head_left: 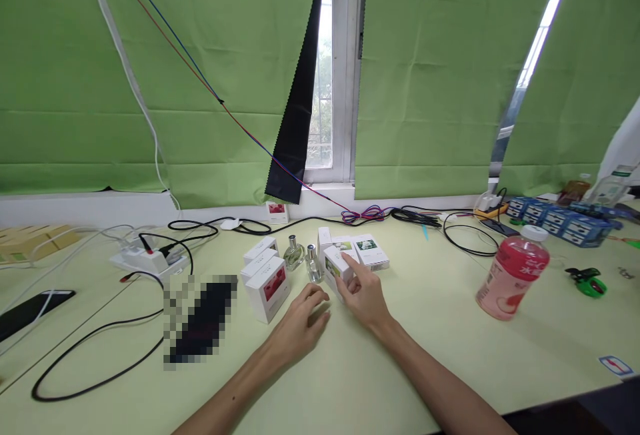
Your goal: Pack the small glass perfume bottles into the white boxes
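Observation:
My right hand (364, 291) has its thumb and fingers on a small white box (336, 265) with a green-and-white picture, which stands on the table. Near the front of the bottles rests my left hand (301, 325), fingers loosely curved and apart, holding nothing. Two clear glass bottles with silver caps, one (294, 255) behind the other (313, 267), stand between the box groups. To the left, white boxes with red pictures (269, 289) stand in a row. Behind the held box are more white boxes, one of them lying flat (370, 253).
A pink drink bottle (513, 273) stands at the right, near green clips (589, 282) and blue boxes (565, 221). Black cables and a power strip (145, 258) lie at the left, beside a pixelated dark object (203, 321). One more box (277, 212) sits by the wall.

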Available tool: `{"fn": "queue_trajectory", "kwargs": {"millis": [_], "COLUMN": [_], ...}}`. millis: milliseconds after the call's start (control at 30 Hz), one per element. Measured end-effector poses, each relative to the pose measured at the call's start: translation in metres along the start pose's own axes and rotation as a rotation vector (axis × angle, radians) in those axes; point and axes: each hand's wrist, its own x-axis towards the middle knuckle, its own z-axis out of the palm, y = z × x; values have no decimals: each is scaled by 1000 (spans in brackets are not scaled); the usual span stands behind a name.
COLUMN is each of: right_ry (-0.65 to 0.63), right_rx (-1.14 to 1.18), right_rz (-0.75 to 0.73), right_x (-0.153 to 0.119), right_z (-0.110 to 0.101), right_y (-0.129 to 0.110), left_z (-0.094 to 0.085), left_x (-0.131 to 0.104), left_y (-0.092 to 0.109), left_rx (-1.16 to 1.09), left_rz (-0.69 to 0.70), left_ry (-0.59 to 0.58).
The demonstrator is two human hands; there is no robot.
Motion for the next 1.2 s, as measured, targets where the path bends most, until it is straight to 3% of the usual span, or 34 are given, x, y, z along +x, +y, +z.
{"fn": "queue_trajectory", "kwargs": {"millis": [267,667,933,1200], "right_ry": [-30,-108,-156,-137], "right_rx": [90,-170,-79,-142], "right_rz": [6,-113,-80,-65], "right_x": [-5,-3,-2,-2], "right_z": [11,18,18,18], "right_y": [-2,-5,-4,-2], "left_z": [-2,0,0,1], "left_x": [1,1,1,1], "left_y": [4,2,2,-3], "left_rx": [-19,-20,-28,27], "left_rz": [-2,30,28,-12], "left_ry": [2,16,-11,24]}}
